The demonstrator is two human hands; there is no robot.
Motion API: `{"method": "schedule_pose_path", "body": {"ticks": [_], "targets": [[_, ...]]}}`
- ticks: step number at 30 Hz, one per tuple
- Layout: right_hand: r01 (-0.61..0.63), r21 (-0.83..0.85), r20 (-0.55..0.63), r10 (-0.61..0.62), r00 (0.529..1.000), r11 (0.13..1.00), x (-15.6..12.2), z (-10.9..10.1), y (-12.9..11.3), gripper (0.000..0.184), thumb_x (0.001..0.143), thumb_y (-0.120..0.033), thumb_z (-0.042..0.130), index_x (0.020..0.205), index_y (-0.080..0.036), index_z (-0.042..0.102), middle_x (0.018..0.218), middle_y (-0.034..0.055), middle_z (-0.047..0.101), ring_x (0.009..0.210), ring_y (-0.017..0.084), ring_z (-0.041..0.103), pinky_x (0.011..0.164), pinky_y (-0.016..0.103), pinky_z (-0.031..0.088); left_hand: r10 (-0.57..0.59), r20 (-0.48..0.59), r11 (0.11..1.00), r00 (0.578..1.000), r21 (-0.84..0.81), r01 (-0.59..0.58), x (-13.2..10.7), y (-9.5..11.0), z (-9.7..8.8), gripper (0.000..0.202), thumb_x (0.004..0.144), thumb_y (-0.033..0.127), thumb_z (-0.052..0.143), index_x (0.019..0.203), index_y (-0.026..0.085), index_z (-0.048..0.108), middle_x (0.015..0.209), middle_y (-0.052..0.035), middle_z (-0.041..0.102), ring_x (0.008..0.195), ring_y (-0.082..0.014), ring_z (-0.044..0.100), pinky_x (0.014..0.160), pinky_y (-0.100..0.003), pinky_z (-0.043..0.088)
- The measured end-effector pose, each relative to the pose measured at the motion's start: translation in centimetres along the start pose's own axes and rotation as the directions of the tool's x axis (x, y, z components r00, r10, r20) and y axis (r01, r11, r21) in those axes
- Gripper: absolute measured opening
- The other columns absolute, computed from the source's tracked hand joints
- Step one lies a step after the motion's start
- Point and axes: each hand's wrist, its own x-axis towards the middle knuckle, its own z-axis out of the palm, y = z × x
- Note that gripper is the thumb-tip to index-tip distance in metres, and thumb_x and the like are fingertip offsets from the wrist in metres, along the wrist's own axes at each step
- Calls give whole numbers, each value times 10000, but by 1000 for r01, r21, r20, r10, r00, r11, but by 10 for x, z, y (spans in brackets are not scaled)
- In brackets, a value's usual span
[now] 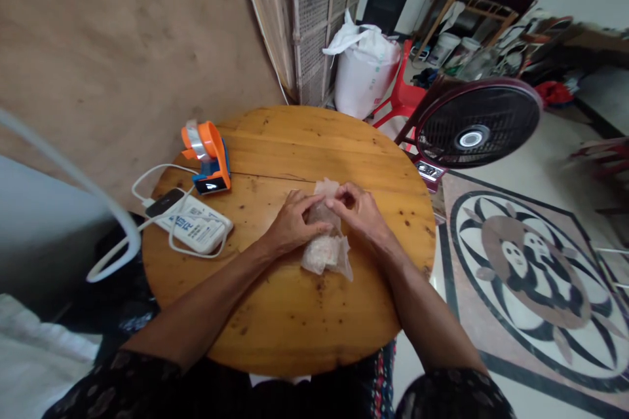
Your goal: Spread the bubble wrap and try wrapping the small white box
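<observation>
A small clear plastic bag with pale pinkish grains in it lies on the round wooden table near its middle. Both hands rest on the bag's upper part. My left hand presses down on the bag's left side with curled fingers. My right hand pinches the bag's top edge from the right, fingers closed on the plastic. The grain-filled lower end of the bag sticks out toward me between my wrists.
An orange and blue tape dispenser sits at the table's far left. Beside it lie a phone and a white power bank joined by white cable. A standing fan, a white sack and a red chair stand beyond the table.
</observation>
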Motion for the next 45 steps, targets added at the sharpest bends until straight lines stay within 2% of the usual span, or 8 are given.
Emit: {"method": "schedule_pose_path", "body": {"ticks": [8, 16, 19, 24, 28, 31, 38, 45], "targets": [[35, -80, -84, -42, 996, 996, 0, 0, 10, 134, 785, -310, 605, 696, -210, 605, 652, -12, 580, 588, 128, 490, 588, 261, 364, 60, -30, 996, 998, 74, -58, -1, 5, -1, 623, 738, 462, 694, 1239, 109, 584, 1006, -103, 581, 989, -253, 502, 915, -429, 440], [-118, 180, -162, 147, 976, 977, 8, -24, 18, 226, 724, -355, 645, 589, -191, 570, 538, -42, 467, 514, 102, 390, 516, 248, 308, -76, -152, 997, 985, -13, 75, 2, -4, -6, 477, 776, 394, 637, 1188, 155, 613, 1053, -98, 617, 1029, -246, 527, 952, -428, 437], [-175, 377, -108, 230, 967, 910, 11, -21, 18, 192, 681, -357, 671, 611, -200, 585, 575, -38, 514, 553, 109, 445, 555, 244, 364, -116, -151, 991, 982, -83, 104, 4, -7, -7, 494, 781, 422, 634, 1203, 167, 601, 1104, -100, 615, 1061, -244, 529, 960, -414, 439], [-316, 670, 141, 302, 943, 672, 12, -12, 14, 241, 647, -365, 736, 680, -214, 551, 650, -35, 559, 588, 115, 517, 594, 241, 442, -79, -252, 997, 964, -9, 79, 3, -2, -12, 420, 793, 379, 612, 1165, 186, 598, 1099, -90, 596, 1082, -237, 522, 985, -403, 413], [-342, 733, 202, 293, 935, 588, 11, -9, 11, 260, 662, -357, 757, 684, -210, 544, 649, -39, 536, 572, 108, 500, 581, 236, 437, -76, -236, 997, 969, -25, 72, 1, 3, -16, 278, 773, 391, 629, 942, 171, 620, 831, -31, 592, 782, -166, 555, 764, -307, 467], [-350, 759, 255, 243, 936, 550, 10, -9, 11, 211, 695, -323, 740, 714, -207, 564, 698, -30, 556, 617, 118, 518, 615, 245, 439, -98, -156, 995, 983, -50, 92, 1, 3, -17, 284, 757, 439, 646, 836, 171, 599, 746, -5, 566, 671, -134, 503, 647, -262, 430], [-374, 788, 304, 220, 927, 489, 8, -2, 11, 191, 714, -313, 725, 708, -209, 564, 702, -22, 571, 633, 133, 517, 616, 257, 424, -92, -100, 996, 991, -31, 90, 2, 3, -17, 358, 723, 506, 669, 722, 171, 543, 726, 9, 517, 654, -124, 461, 613, -252, 381], [-365, 788, 326, 166, 931, 495, 7, 3, 3, 211, 714, -322, 726, 683, -193, 563, 653, -30, 530, 594, 113, 478, 570, 235, 385, -174, -178, 985, 969, -27, 172, 4, -1, -14, 136, 708, 259, 593, 639, 162, 528, 643, 20, 498, 619, -114, 439, 591, -237, 353]]}}
